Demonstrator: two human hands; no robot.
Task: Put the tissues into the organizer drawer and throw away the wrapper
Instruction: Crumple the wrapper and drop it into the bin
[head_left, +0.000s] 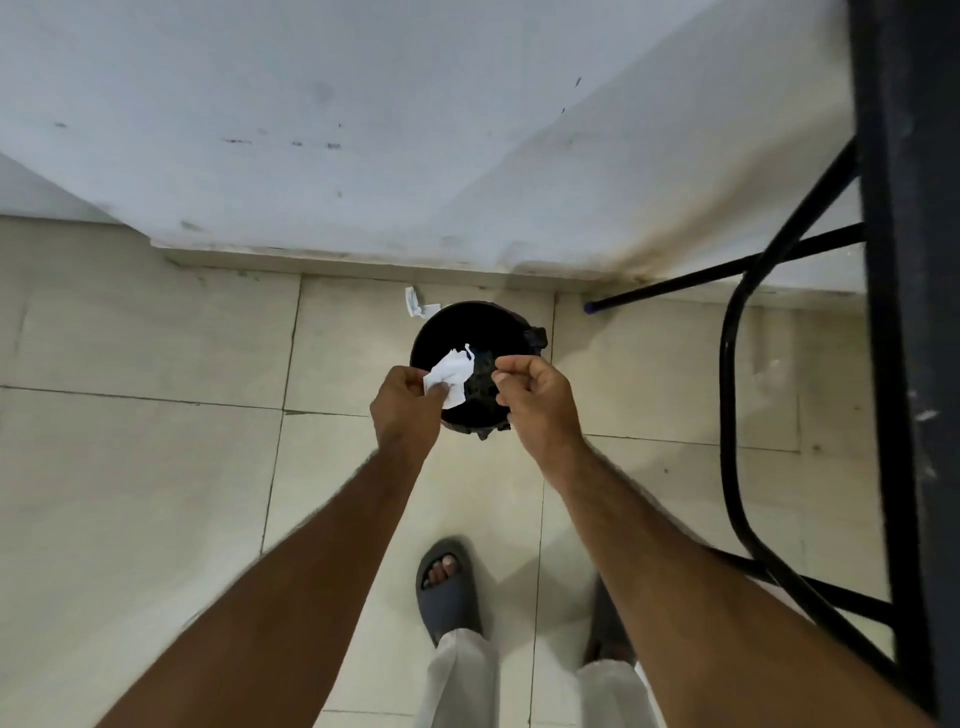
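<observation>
Across the top half of the frame runs a scuffed white wall (363, 104), meeting a floor of pale tiles (130, 467) that fills the rest. Down the right edge stands a black metal frame (904, 312) with curved tubular legs reaching toward the wall. At centre, close to the wall, sits a round black bin (467, 322) lined with a dark bag, seen from straight above. Two bare forearms rise from the bottom of the frame to meet over the bin's near rim. Below them, at lower centre, a foot in a grey slide sandal (448, 587) and pale trouser legs show.

Left of centre, the left hand (408, 402) is pinched shut on a crumpled white wrapper (451, 375), thumb and fingers clamped on its lower edge; the wrapper hangs over the bin's opening. Just right of it, the right hand (537, 397) has its fingers curled with thumb and forefinger nearly together; whether it grips anything I cannot tell. A small white paper scrap (414, 302) lies on the floor just beyond the bin's upper left rim.
</observation>
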